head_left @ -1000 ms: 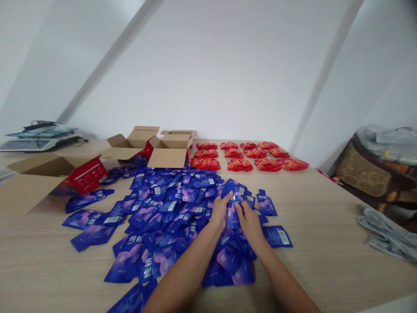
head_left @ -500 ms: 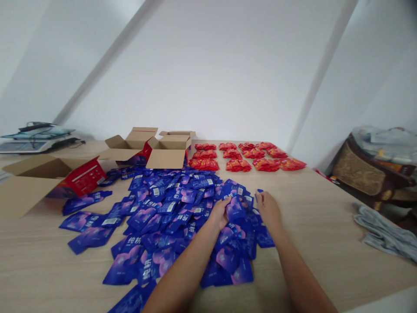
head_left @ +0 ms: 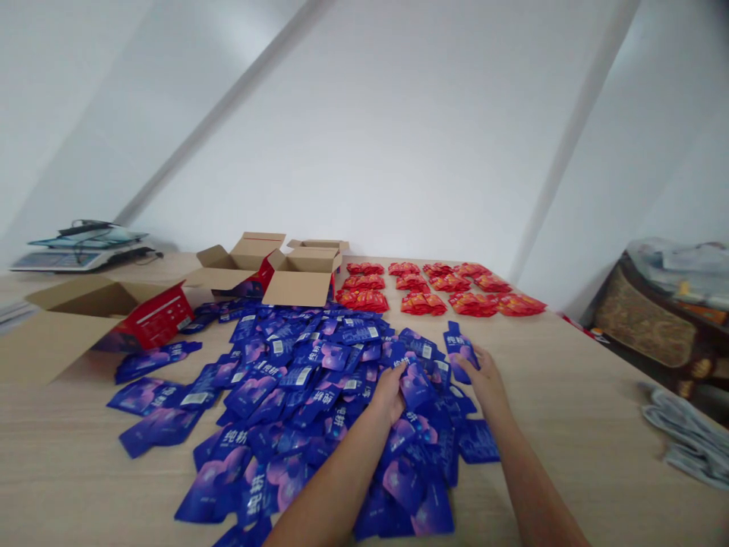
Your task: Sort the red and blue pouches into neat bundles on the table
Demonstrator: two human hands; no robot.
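A wide heap of blue-purple spouted pouches [head_left: 319, 357] covers the middle of the table. Over its right part, my left hand [head_left: 392, 391] is closed on a blue pouch [head_left: 417, 386], its printed face up. To the right of it, my right hand [head_left: 483, 376] grips another blue pouch [head_left: 459, 351] by its lower edge, the narrow spout end pointing away from me. A loose blue pouch [head_left: 478, 442] lies below my right hand, at the heap's right edge. My fingers partly cover both held pouches.
Bunches of red packets [head_left: 422, 304] lie in rows at the back. Open cardboard boxes [head_left: 301, 289] stand at the back left, with a red-sided open box [head_left: 156, 315] nearer. A scale [head_left: 80, 257] sits far left. Grey gloves [head_left: 686, 433] lie at right, near a patterned chair [head_left: 643, 319].
My right hand has turned and now shows a pouch upright in its fingers. My left hand keeps its pouch. The camera view has shifted slightly.
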